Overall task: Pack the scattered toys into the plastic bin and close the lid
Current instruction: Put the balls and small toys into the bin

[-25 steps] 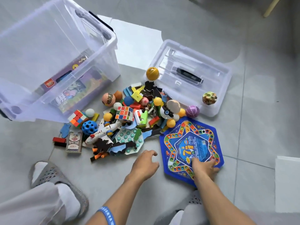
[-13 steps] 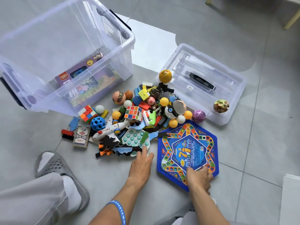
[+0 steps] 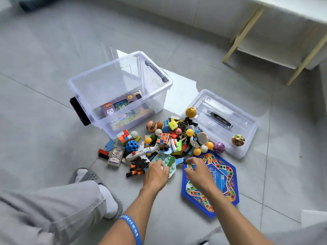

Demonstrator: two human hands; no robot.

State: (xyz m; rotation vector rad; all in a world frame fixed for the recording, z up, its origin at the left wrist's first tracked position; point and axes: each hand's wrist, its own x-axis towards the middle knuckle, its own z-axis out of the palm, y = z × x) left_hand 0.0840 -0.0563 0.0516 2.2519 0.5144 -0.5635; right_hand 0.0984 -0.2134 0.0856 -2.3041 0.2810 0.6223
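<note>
A clear plastic bin (image 3: 159, 85) stands on the floor with a purple toy box (image 3: 122, 105) inside. Its clear lid (image 3: 247, 131) lies to the right, a speckled ball (image 3: 238, 140) resting in it. Between them sprawls a pile of toys: balls, two colour cubes (image 3: 163, 139), a white toy plane (image 3: 141, 152), a card pack (image 3: 115, 156). My left hand (image 3: 156, 173) lies on a white pop board with teal bubbles (image 3: 163, 160), fingers spread. My right hand (image 3: 199, 171) hovers over the upper left corner of a blue hexagonal game board (image 3: 223, 181), fingers curled apart, holding nothing.
My left foot in a grey slipper (image 3: 92, 175) sits left of the pile. A white shelf on pale wooden legs (image 3: 247, 30) stands at the upper right. A sheet of white paper (image 3: 178, 89) lies behind the bin and lid.
My head rose and pulled back, so the bin looks smaller. My left hand slid forward onto the pop board. My right hand left the blue board's near edge and reached to its upper left corner.
</note>
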